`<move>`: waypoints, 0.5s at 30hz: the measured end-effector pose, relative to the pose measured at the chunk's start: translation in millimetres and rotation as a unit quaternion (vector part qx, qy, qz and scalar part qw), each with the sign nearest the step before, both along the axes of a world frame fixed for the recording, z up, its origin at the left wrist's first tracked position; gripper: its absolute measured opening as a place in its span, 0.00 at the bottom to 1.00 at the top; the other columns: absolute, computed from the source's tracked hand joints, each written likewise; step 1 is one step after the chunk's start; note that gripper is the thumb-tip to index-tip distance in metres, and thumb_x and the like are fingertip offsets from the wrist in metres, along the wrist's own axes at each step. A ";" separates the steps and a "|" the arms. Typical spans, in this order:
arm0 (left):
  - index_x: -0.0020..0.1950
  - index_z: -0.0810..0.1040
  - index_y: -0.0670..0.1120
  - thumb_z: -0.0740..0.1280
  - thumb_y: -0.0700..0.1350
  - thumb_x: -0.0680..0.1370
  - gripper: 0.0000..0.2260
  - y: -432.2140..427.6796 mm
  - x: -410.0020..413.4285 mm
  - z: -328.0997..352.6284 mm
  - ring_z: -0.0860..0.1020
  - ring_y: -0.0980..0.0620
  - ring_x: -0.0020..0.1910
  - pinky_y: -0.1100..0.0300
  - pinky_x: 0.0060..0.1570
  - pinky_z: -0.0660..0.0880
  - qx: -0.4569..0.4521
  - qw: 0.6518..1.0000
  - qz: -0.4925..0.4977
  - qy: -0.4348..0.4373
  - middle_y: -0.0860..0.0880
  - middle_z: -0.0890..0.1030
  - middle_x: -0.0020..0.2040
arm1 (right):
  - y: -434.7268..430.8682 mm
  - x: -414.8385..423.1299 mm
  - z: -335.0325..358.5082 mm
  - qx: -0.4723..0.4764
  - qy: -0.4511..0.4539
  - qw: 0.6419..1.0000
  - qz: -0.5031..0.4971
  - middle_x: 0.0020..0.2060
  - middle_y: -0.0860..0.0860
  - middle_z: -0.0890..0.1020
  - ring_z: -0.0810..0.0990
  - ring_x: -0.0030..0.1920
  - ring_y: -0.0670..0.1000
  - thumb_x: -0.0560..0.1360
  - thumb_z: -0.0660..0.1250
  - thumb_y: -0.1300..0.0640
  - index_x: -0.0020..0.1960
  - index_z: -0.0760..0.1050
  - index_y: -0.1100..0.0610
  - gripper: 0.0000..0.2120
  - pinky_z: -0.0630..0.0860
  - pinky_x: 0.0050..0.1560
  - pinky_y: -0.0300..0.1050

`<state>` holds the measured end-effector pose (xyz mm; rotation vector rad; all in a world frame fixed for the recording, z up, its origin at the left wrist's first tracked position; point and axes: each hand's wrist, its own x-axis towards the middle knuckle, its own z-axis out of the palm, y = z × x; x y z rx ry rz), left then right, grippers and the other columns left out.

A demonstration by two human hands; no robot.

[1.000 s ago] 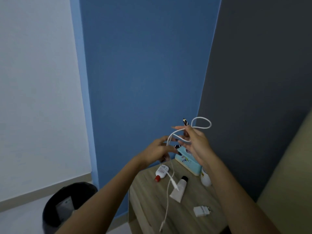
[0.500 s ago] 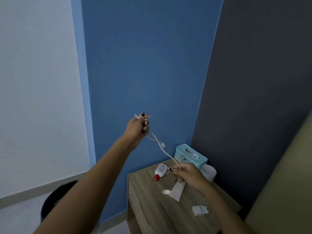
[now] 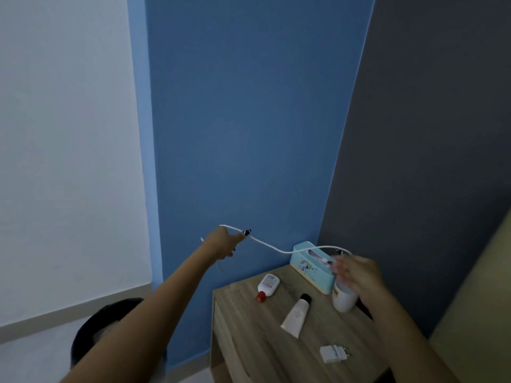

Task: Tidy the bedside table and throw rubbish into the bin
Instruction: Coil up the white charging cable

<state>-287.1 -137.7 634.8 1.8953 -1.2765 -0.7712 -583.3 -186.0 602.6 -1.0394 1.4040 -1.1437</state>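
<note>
the left hand (image 3: 225,243) is raised in front of the blue wall (image 3: 249,120), its fingers curled round a thin white cable (image 3: 272,247), and a short tail of the cable sticks out behind the fist. from there the cable sags and runs through the air to the right, over the pale blue tissue box (image 3: 307,269), and ends at the fingertips of the right hand (image 3: 358,276). the right hand is blurred and hovers just above a white cup (image 3: 343,301); i cannot tell whether it pinches the cable end or only touches it. the cable hangs clear of the wooden bedside table (image 3: 249,341). on the table top lie a white bottle with a red cap (image 3: 267,286) on its side, a white tube with a black cap (image 3: 296,315) near it, and a white plug adapter (image 3: 333,354) nearer the camera. the tissue box stands at the back corner, with the cup just beside it. a black round bin (image 3: 88,330) sits on the floor left of the table, partly hidden by the left forearm
</note>
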 end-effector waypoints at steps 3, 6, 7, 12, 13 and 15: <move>0.39 0.74 0.37 0.64 0.53 0.78 0.19 0.2 4.8 -4.5 0.78 0.51 0.30 0.66 0.24 0.66 -0.001 0.995 -0.015 -0.096 0.38 0.84 0.46 | -8.7 -17.6 23.6 -0.014 -0.172 0.984 -0.049 0.48 0.58 0.81 0.80 0.43 0.51 0.79 0.59 0.64 0.49 0.75 0.63 0.06 0.77 0.45 0.42; 0.52 0.77 0.38 0.66 0.49 0.78 0.14 2.3 16.7 -15.8 0.81 0.45 0.43 0.61 0.33 0.70 -0.004 0.992 -0.021 -0.124 0.40 0.84 0.46 | -15.4 -34.2 40.1 -0.048 -0.271 0.958 -0.081 0.56 0.59 0.79 0.81 0.53 0.53 0.78 0.55 0.62 0.53 0.75 0.62 0.12 0.77 0.48 0.43; 0.53 0.77 0.40 0.66 0.47 0.78 0.11 2.4 18.2 -21.4 0.80 0.48 0.38 0.62 0.31 0.70 0.001 0.994 -0.034 -0.107 0.42 0.83 0.43 | -12.9 -34.1 46.9 -0.070 -0.292 0.951 -0.074 0.57 0.58 0.80 0.80 0.56 0.54 0.77 0.56 0.60 0.54 0.76 0.61 0.12 0.77 0.50 0.45; 0.50 0.75 0.45 0.62 0.35 0.78 0.06 -4.0 -4.3 -39.8 0.78 0.57 0.35 0.69 0.35 0.73 0.000 0.993 -0.117 -0.011 0.43 0.82 0.45 | -1.6 -3.8 68.2 -0.149 -0.281 0.948 -0.027 0.50 0.56 0.82 0.84 0.53 0.56 0.76 0.66 0.62 0.53 0.76 0.59 0.06 0.78 0.58 0.51; 0.52 0.76 0.44 0.62 0.34 0.77 0.07 -5.6 -11.4 -40.0 0.78 0.57 0.38 0.70 0.38 0.73 -0.009 0.992 -0.122 0.001 0.41 0.81 0.50 | 0.3 5.2 70.8 -0.155 -0.278 0.948 -0.008 0.49 0.56 0.82 0.84 0.51 0.56 0.77 0.65 0.64 0.53 0.76 0.59 0.06 0.78 0.57 0.51; 0.60 0.75 0.43 0.63 0.37 0.78 0.11 -8.9 -26.5 -36.8 0.79 0.51 0.49 0.66 0.48 0.75 -0.022 0.991 -0.131 0.012 0.41 0.79 0.58 | 2.9 21.3 73.2 -0.164 -0.247 0.954 0.037 0.51 0.57 0.81 0.86 0.47 0.56 0.77 0.62 0.67 0.56 0.75 0.60 0.09 0.81 0.53 0.50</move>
